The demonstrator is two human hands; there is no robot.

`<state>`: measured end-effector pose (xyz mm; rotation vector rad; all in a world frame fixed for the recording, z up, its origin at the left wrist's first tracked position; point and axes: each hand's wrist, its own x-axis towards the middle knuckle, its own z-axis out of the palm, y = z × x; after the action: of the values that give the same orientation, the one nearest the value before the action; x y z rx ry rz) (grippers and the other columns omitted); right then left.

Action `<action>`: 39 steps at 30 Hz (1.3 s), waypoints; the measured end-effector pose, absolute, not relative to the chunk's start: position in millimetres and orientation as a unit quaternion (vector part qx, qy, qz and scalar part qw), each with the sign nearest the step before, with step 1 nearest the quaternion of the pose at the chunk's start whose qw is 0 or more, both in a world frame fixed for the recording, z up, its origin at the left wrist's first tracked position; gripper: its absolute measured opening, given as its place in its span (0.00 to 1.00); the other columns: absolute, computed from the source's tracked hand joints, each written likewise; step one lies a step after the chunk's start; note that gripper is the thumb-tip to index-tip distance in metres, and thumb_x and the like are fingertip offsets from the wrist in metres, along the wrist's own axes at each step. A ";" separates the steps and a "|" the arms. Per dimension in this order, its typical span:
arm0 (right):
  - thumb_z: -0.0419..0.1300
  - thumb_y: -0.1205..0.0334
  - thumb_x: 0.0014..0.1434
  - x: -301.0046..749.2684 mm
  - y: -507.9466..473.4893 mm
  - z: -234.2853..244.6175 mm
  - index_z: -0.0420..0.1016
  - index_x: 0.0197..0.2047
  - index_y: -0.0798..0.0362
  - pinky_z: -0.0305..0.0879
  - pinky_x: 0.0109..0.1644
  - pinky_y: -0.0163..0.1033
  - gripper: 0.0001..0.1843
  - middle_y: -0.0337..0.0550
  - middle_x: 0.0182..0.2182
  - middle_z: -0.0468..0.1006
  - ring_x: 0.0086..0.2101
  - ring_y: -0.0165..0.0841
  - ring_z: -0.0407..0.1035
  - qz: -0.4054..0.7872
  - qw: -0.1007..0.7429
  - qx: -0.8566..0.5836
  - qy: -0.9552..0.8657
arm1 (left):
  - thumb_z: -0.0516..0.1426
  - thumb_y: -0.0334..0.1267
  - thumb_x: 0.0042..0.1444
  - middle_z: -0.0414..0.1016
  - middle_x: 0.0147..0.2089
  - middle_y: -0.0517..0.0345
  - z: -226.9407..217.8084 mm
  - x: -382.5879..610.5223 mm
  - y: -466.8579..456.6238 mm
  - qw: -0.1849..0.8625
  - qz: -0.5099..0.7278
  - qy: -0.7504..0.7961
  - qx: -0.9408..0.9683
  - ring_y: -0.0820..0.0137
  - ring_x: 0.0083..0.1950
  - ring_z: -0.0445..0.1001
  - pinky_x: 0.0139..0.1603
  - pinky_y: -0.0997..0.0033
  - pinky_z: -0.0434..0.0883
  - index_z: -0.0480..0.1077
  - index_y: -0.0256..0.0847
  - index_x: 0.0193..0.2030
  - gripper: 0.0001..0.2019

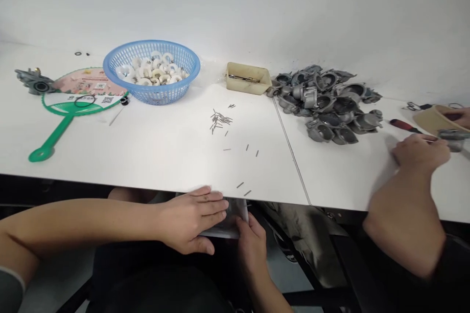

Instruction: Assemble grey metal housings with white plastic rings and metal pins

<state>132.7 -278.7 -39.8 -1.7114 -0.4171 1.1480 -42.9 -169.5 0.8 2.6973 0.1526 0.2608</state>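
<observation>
My left hand (198,215) lies flat with its fingers stretched out, over a greyish see-through plastic container (231,222) just below the front edge of the table. Beneath that palm, most of the container is hidden. My right hand (253,237) grips the container's right side, thumb on top. Close to the edge, a few thin metal pins (244,189) are scattered on the white table top (165,156). Farther back lies a loose heap of such pins (219,121).
A blue basket (154,93) holds white ring-like parts. Left of it are a green hand fan (55,139) and a metal casting (35,82). Behind the pins stands a cream tray (246,85); grey castings (326,102) are piled right. A co-worker's hand (420,151) works near a screwdriver (404,126).
</observation>
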 end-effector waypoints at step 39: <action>0.58 0.59 0.43 193.5 -290.3 -35.6 0.70 0.26 0.55 0.61 0.17 0.34 0.08 0.34 0.15 0.66 0.16 0.29 0.61 0.432 0.519 -0.730 -0.107 | 0.37 0.59 0.61 0.40 0.71 0.47 28.6 52.2 -150.8 0.245 0.051 0.178 0.952 0.50 0.71 0.39 0.66 0.42 0.43 0.53 0.39 0.65 0.33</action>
<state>193.5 -290.3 -35.6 -1.7503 -0.2561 1.0352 52.2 -150.8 28.6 2.5970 0.4861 0.1391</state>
